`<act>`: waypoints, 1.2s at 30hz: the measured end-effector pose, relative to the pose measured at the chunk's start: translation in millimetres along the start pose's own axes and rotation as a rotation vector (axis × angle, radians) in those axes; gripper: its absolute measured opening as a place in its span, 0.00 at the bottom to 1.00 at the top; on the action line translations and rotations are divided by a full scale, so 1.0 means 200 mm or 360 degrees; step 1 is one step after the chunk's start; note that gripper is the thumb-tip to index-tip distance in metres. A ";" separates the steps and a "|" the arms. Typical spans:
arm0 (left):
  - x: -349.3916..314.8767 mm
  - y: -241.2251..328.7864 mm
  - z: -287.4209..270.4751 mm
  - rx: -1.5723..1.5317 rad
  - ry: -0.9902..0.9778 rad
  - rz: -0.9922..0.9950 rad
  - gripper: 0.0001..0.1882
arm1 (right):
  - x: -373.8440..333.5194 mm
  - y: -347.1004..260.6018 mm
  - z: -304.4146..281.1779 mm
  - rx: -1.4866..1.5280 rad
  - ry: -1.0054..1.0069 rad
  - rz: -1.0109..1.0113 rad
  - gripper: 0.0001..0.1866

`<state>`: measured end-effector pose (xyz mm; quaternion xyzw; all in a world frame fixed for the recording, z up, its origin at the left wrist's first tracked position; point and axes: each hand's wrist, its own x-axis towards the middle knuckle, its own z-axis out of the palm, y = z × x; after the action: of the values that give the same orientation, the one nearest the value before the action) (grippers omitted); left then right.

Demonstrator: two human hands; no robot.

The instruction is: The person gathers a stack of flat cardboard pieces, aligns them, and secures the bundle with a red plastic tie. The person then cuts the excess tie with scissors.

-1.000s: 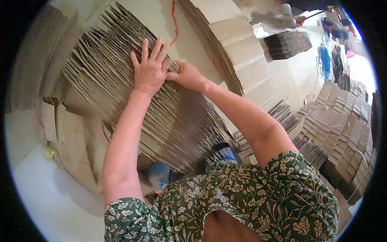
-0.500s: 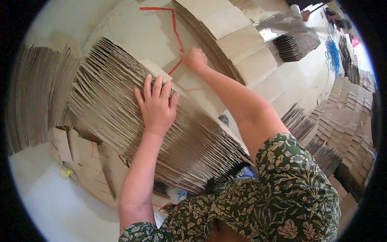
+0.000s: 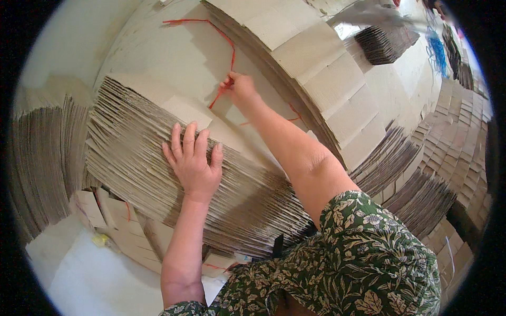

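Pressing flat with fingers spread, the left hand [image 3: 194,164] rests on the edge-on stack of folded cardboard sheets [image 3: 158,174], its grip open and holding nothing. This stack lies across the middle of the view, brown and ribbed where the corrugated edges show, with pale flaps on its upper face. The right hand [image 3: 240,88] reaches past it to the far side, its grip closed on a red string [image 3: 227,45] that curves up and left over a broad pale cardboard sheet [image 3: 158,58]. More flattened brown cartons [image 3: 321,68] fan out beyond the right arm, stepped like shingles. Another ribbed cardboard bundle [image 3: 45,158] stands at the left edge of the view. Further bundles of folded boxes [image 3: 448,152] are piled at the right. Near the bottom left, a white floor [image 3: 79,279] shows.
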<state>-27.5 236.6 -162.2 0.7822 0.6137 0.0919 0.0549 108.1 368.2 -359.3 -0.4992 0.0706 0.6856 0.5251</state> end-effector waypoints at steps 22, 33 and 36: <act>0.00 -0.01 0.00 0.0016 0.0005 0.0030 0.20 | -0.49 -0.10 -0.36 -0.1624 -0.0260 -0.0893 0.09; -0.01 -0.03 0.05 -0.0080 0.0025 -0.0015 0.22 | -0.88 -0.25 -0.06 -0.1815 -0.0850 -0.0911 0.07; -0.01 -0.04 0.04 -0.0164 0.0032 -0.0035 0.23 | -0.96 -0.31 0.03 -0.1799 -0.0954 -0.0744 0.07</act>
<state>-33.8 236.2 -171.4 0.7706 0.6173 0.1306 0.0901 143.5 274.5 -183.7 -0.4876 -0.5567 0.5944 0.3147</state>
